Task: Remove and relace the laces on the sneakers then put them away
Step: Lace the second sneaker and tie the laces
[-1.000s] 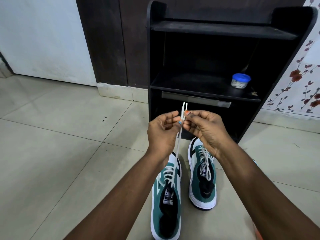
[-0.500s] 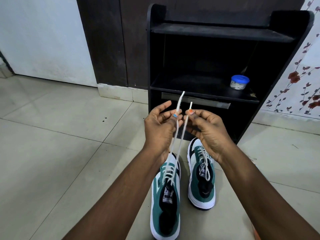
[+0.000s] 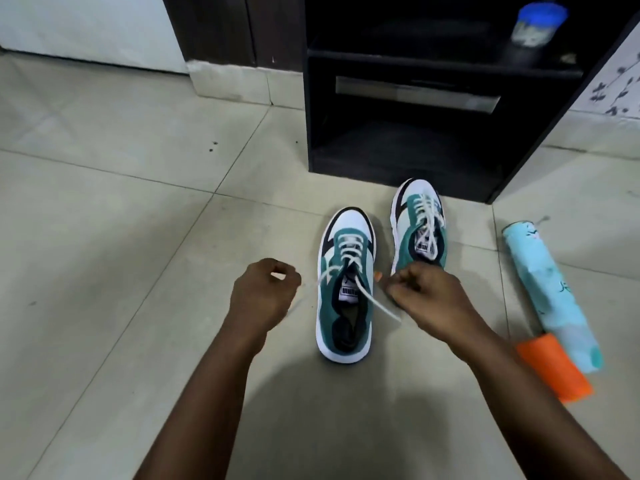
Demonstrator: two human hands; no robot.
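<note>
Working on the near sneaker (image 3: 344,306), lying on the floor just ahead, toe pointing to 12 o'clock. Holding the left hand (image 3: 265,296) at its 9 o'clock and the right hand (image 3: 426,296) at its 3 o'clock, both with fingers curled tight. Not being able to tell, because of the blur, whether either is really pinching an end of the white lace (image 3: 349,251). Seeing one end running toward the left thumb and the other passing low under the right hand.

Probably drawing the lace snug after relacing. For doing it well: pulling both ends outward with equal force, keeping them the same length, taking up slack from the toe rows first, and not lifting the shoe from the ground.

Resting everything on a pale tiled floor (image 3: 104,237), smooth and likely slippery. Lying at 3 o'clock, well apart, a folded teal umbrella (image 3: 550,296) with an orange piece (image 3: 554,365) at its near end. Standing at 1 o'clock, just beside the first, the second sneaker (image 3: 419,230), already laced. Waiting behind it at 12 o'clock, a black shoe rack (image 3: 398,150), lowest shelf free, with a blue-lidded jar (image 3: 536,26) higher up.
</note>
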